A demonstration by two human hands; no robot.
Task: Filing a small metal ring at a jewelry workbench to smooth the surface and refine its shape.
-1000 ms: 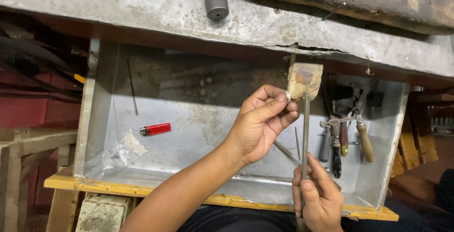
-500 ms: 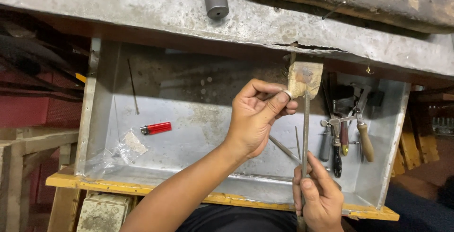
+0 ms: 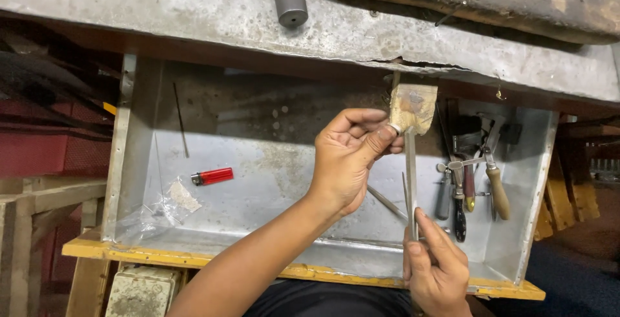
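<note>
Metal-lined drawer (image 3: 194,226) under a worn grey surface (image 3: 194,7), hands working over it.
Left hand (image 3: 352,155) is pinching a small ring (image 3: 394,128) against a wooden peg (image 3: 413,107), fingers closed on it. Right hand (image 3: 436,268) is gripping a slim file (image 3: 411,181), holding it upright against the ring. Red lighter (image 3: 212,176) and hand tools (image 3: 468,188) are lying in the drawer.

Metal drawer (image 3: 135,162) holds red lighter (image 3: 212,176), plastic bag (image 3: 158,208), tools (image 3: 468,184).
</note>
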